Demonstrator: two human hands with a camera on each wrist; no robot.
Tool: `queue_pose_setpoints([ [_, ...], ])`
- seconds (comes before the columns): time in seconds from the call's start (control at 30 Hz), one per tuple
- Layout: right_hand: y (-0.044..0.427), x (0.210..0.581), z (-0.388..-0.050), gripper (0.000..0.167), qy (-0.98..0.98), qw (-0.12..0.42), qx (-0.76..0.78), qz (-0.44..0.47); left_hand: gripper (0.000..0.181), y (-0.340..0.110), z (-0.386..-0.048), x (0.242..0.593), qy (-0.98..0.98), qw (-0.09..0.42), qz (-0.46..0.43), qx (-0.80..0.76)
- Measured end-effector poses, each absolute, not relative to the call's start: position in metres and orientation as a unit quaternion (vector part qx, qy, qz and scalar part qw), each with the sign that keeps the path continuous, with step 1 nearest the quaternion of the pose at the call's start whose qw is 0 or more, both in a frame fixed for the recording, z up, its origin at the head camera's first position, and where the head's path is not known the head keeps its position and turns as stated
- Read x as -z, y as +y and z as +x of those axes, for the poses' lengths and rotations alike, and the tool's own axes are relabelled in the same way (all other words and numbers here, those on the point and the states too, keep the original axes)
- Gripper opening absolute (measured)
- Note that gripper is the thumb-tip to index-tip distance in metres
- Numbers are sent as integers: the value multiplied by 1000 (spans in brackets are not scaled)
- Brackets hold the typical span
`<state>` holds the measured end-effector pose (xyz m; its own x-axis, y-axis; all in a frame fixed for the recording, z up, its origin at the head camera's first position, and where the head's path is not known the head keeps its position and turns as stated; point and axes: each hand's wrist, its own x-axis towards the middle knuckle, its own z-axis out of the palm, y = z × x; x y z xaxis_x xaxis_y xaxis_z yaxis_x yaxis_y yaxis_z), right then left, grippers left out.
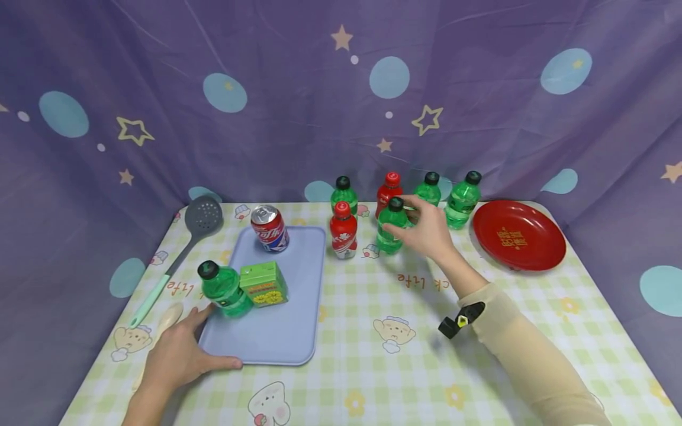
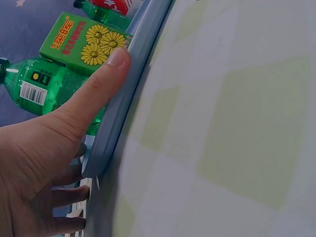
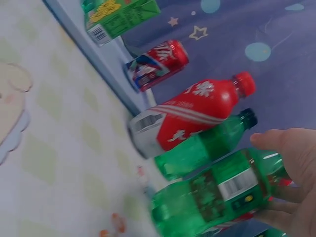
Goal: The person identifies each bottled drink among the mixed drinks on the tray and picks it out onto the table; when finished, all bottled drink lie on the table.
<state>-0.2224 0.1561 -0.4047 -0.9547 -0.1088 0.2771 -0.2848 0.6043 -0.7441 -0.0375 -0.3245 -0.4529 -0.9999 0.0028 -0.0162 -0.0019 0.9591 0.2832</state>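
My right hand (image 1: 426, 231) grips a green bottle (image 1: 391, 238) with a black cap by its upper part, thumb on the near side and fingers behind. In the right wrist view that bottle (image 3: 212, 195) slants below the thumb. My left hand (image 1: 178, 352) spans the near left corner of a blue tray (image 1: 288, 340), its fingers extended and the thumb along the near rim. On the tray stand another green bottle (image 1: 229, 293), a green drink carton (image 1: 264, 285) with yellow flowers, and a red and blue can (image 1: 270, 229).
Red bottles (image 1: 343, 234) and more green bottles (image 1: 462, 204) stand near the back curtain. A red plate (image 1: 538, 236) lies at the right. Left of the tray are a grey slotted spatula (image 1: 203, 216) and a wooden spoon (image 1: 169, 316), partly hidden by my left hand.
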Motion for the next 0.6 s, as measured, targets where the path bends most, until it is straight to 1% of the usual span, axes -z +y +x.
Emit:
queue_pose_setpoints([
  [0.27, 149, 372, -224, 62, -863, 157, -455, 152, 146, -324, -36, 453, 989, 8, -4, -146],
  [0.6, 114, 328, -220, 64, -837, 173, -476, 207, 145, -324, -36, 453, 989, -1, -1, -150],
])
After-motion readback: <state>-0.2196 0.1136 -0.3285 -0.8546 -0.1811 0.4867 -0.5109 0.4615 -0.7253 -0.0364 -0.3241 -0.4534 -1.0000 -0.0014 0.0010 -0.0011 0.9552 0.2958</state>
